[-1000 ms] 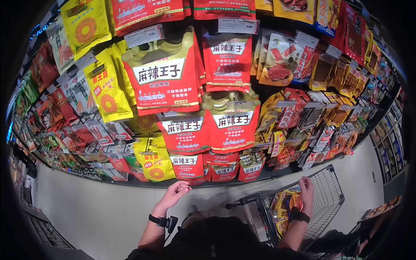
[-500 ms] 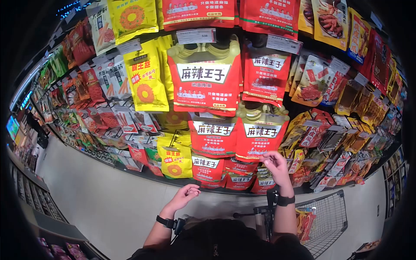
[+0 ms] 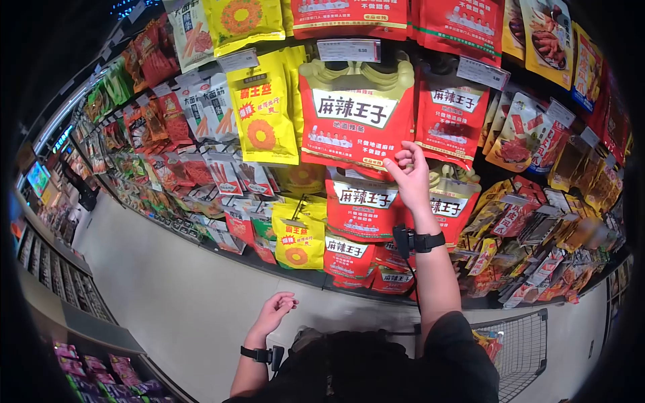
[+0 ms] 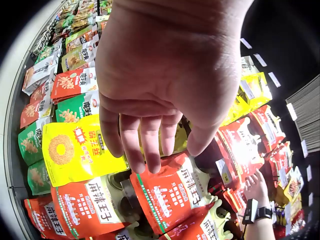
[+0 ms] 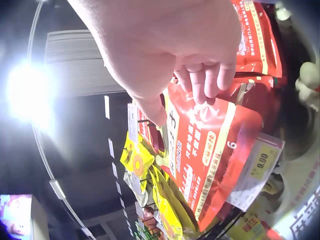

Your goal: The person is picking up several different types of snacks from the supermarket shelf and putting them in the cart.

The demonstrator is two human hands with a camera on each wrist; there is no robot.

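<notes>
Red snack bags with white labels hang on the rack. In the head view my right hand (image 3: 411,176) is raised at the lower right corner of a large red bag (image 3: 336,127), its fingers loosely bent. The right wrist view has this hand (image 5: 175,55) over a red bag (image 5: 215,150); whether the fingertips touch it cannot be told. My left hand (image 3: 271,314) hangs low in front of the rack, holding nothing, fingers relaxed. In the left wrist view the left hand (image 4: 167,75) shows above yellow (image 4: 75,150) and red bags (image 4: 170,192).
A wire shopping cart (image 3: 527,352) with packets in it stands at the lower right. Yellow bags (image 3: 262,111) hang left of the red ones, brown and yellow packets to the right. Price tags (image 3: 348,50) stick out above the bags. Shelves (image 3: 57,282) line the left side.
My right hand has risen from above the cart to the large red bag. My left hand stays low. The head view has turned, so the rack appears further right and the left aisle shows more.
</notes>
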